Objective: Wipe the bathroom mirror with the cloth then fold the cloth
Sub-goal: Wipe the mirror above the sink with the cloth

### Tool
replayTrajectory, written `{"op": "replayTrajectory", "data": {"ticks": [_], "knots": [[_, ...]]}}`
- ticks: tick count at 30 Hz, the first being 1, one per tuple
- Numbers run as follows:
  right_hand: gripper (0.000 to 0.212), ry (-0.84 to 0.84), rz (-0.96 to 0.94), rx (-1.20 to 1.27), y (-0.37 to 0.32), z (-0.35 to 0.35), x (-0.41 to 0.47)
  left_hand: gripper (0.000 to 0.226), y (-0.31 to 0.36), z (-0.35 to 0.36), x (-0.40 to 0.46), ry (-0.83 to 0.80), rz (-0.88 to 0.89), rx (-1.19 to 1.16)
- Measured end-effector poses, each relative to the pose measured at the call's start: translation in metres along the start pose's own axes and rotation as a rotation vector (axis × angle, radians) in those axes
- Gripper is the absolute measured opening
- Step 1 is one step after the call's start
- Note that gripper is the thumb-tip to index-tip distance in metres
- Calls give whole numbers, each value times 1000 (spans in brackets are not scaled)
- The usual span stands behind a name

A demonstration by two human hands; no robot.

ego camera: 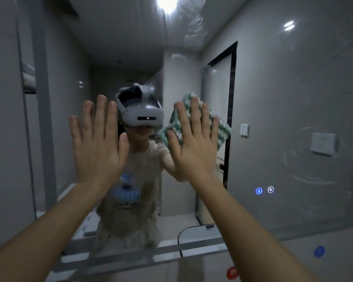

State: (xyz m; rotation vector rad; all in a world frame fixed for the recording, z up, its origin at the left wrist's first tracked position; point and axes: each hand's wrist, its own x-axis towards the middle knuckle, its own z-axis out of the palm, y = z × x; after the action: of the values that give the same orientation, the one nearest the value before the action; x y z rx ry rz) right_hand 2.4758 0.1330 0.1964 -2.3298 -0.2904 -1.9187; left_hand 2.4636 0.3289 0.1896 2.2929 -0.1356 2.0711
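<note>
Against the mirror (293,98), right hand (194,143) flat, fingers straight, pressing the green-and-white cloth (222,129), which shows past fingertips from 12 to 3 o'clock. Left hand (99,143) at 9 o'clock, spread, empty.

Both forearms were bare, with no sleeves, watch or rings on the left hand (98,143) or the right hand (194,145). The reflection in the mirror showed a grey-white headset (141,110) with a dark slot across its front, and a beige short-sleeved T-shirt (130,190) bearing a blue print and a line of small dark lettering.
</note>
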Motion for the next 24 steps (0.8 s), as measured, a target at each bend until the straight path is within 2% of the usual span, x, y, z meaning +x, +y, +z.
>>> {"op": "replayTrajectory", "data": {"ticks": [6,13,16,20,24], "knots": [[61,-20,-14,-65,4,4,-23,61,1,-2,0,-19,-8,-4],[64,-24,85,-11,0,-17,72,62,2,-5,1,-55,-10,-6],[63,14,68,-19,1,-19,89,61,1,-6,-1,-58,-6,9],[61,62,61,-26,3,-15,71,61,2,-6,0,-68,-6,5],[58,83,59,6,11,-5,3,61,3,-6,-1,-74,-14,5]]}}
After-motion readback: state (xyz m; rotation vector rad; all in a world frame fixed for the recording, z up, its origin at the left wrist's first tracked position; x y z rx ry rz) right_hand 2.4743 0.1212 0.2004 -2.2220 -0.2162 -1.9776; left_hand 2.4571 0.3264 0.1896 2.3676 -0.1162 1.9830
